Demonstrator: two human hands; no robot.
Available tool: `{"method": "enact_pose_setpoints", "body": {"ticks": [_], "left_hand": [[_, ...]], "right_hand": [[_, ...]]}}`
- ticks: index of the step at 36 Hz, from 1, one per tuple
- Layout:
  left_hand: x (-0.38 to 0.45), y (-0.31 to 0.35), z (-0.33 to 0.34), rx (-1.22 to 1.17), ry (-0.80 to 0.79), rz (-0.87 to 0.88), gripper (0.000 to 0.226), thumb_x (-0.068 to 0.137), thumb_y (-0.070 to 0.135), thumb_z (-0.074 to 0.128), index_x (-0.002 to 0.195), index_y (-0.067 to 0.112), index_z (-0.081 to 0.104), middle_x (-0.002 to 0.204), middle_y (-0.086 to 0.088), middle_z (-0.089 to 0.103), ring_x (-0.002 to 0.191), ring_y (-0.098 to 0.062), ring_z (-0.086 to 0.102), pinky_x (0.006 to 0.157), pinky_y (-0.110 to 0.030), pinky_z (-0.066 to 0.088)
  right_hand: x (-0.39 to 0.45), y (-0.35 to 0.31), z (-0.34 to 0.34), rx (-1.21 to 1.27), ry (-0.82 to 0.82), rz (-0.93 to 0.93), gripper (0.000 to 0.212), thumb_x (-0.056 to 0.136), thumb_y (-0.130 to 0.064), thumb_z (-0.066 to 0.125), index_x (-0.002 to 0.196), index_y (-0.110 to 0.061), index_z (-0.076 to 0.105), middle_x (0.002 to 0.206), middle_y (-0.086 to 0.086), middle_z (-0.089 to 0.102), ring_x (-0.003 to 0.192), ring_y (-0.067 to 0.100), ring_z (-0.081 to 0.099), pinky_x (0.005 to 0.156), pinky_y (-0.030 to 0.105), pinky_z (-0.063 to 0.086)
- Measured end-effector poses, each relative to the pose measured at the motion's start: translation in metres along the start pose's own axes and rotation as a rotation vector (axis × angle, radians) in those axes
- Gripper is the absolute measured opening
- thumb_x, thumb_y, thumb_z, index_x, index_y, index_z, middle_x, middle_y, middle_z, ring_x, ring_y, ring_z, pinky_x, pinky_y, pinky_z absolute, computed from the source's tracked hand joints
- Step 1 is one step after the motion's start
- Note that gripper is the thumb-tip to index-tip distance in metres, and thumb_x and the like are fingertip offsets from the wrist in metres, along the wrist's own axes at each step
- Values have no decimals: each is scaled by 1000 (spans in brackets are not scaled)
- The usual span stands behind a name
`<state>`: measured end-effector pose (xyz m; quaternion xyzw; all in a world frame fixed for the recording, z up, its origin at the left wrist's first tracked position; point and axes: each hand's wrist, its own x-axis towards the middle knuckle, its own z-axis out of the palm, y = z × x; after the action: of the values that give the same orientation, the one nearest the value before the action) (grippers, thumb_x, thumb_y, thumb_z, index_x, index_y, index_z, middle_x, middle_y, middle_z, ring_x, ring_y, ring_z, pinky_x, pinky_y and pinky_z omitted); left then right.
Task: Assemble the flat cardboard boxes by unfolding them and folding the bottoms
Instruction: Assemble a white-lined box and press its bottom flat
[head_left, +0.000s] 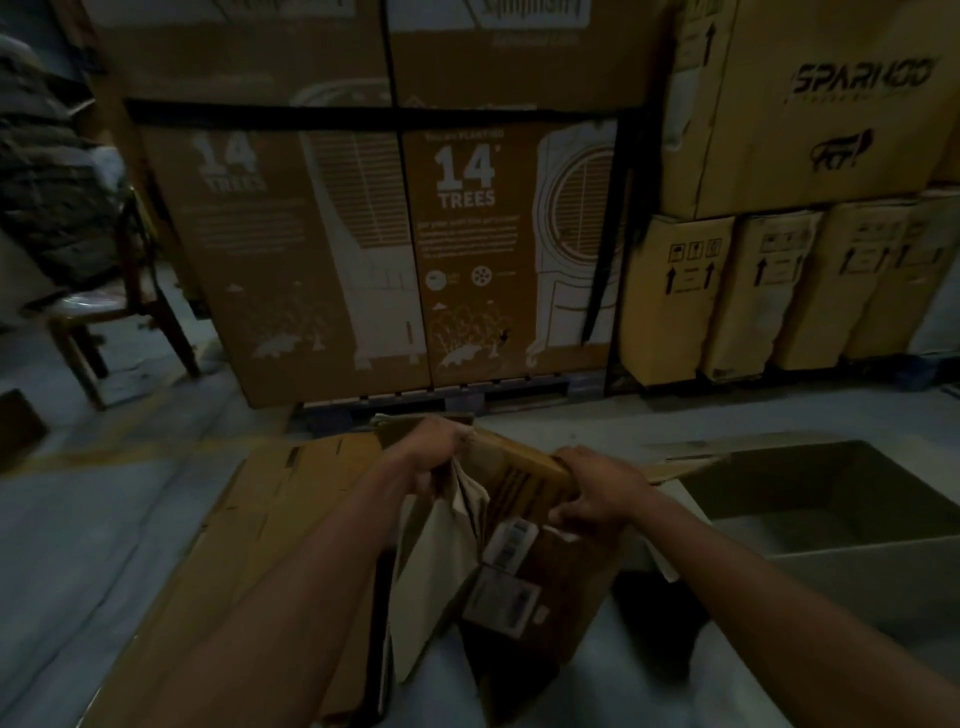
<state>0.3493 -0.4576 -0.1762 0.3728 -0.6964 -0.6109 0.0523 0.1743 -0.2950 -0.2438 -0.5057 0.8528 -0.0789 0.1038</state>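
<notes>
We grip a brown, partly unfolded cardboard box (524, 483) with both hands, held above the pale floor (93, 525). Our left hand (434, 449) curls its fingers round the box's upper left edge, where a pale inner flap (441, 551) hangs down. Our right hand (592, 493) clamps the right end, thumb underneath. White printed labels (511, 543) sit on the box's near face. Flattened brown cardboard sheets (275, 519) lie just left; an open grey-lined carton (831, 499) stands to the right.
</notes>
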Motion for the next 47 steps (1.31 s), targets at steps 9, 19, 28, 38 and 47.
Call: {"method": "enact_pose_setpoints", "body": {"ticks": [9, 19, 28, 38, 47], "left_hand": [[-10, 43, 3, -266, 113, 150, 23, 67, -9, 48, 84, -9, 63, 83, -20, 65, 74, -34, 63, 69, -39, 55], [-9, 80, -18, 433, 223, 322, 36, 83, 6, 64, 116, 20, 66, 94, -2, 64, 82, -18, 61, 64, -29, 53], [-16, 81, -39, 1523, 609, 504, 86, 72, 41, 78, 143, 29, 32, 146, -8, 36, 138, -32, 28, 106, -58, 26], [-6, 66, -55, 1271, 664, 645, 8, 80, 23, 62, 86, 27, 61, 85, -1, 64, 83, -26, 63, 65, -31, 39], [-4, 40, -95, 1189, 721, 627, 12, 78, 39, 67, 76, 29, 59, 75, 3, 64, 69, -21, 63, 57, -27, 42]], "right_hand": [[0, -4, -64, -81, 265, -52, 25, 86, -44, 64, 99, -32, 45, 95, -4, 62, 93, 21, 61, 72, 33, 43], [12, -18, -102, -153, 463, 24, 30, 84, -46, 65, 108, -33, 56, 101, -2, 65, 100, 26, 59, 83, 38, 39], [12, -41, -103, -256, 492, -55, 24, 86, -44, 61, 105, -32, 55, 97, -3, 64, 96, 23, 59, 73, 32, 31], [10, -58, -126, -263, 403, -125, 25, 85, -49, 62, 103, -33, 56, 90, -7, 60, 90, 17, 59, 72, 32, 39], [1, -47, -153, -349, -36, 67, 38, 83, -37, 71, 110, -19, 53, 102, 0, 54, 93, 17, 54, 89, 38, 52]]}}
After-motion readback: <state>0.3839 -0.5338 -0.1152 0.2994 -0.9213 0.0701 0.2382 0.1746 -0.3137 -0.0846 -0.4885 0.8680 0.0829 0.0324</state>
